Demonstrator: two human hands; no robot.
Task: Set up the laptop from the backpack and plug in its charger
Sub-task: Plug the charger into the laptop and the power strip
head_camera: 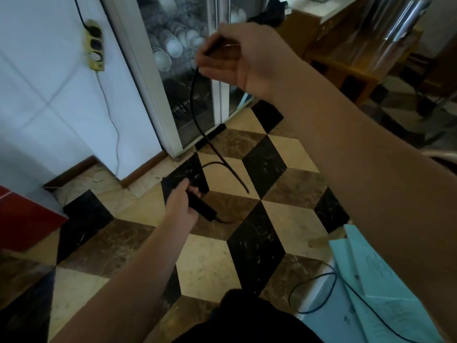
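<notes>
My left hand (181, 205) reaches down toward the patterned floor and grips the black charger brick (202, 209), which hangs just above the tiles. My right hand (230, 58) is raised higher, shut on the black mains cable (197, 120) near its plug end. That cable drops in a curve from the right hand down to the brick. A thinner black lead (319, 293) runs from the brick's other end toward the lower right, over the blue papers. A yellow power strip (94, 47) hangs on the white wall at the upper left. Neither the laptop nor the backpack is in view.
A glass-door cabinet (178, 70) full of white bowls stands against the wall ahead. Blue papers (371, 293) lie on a surface at the lower right. A red object (22, 219) is at the left edge. Wooden furniture (346, 58) fills the upper right. My dark-clothed knee (247, 318) is at the bottom.
</notes>
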